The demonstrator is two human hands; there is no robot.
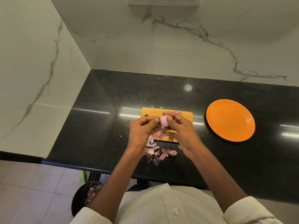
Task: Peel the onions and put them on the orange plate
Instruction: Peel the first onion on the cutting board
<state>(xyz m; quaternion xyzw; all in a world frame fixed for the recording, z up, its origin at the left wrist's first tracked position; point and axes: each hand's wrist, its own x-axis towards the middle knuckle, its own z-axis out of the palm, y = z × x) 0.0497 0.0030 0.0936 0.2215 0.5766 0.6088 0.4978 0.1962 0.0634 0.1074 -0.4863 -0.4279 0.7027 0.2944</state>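
Both hands hold one pale, mostly peeled onion (164, 122) above the wooden cutting board (155, 112): the right hand (181, 128) grips it with curled fingers, and the left hand (142, 129) pinches at its side. A second onion (177, 113) lies on the board behind the right hand. Loose skins (157, 153) lie on the black counter (113, 120); the orange plate (230, 120) sits well to the right.

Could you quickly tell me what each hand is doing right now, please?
Left hand: pinching at the onion, peeling it.
Right hand: gripping the onion.
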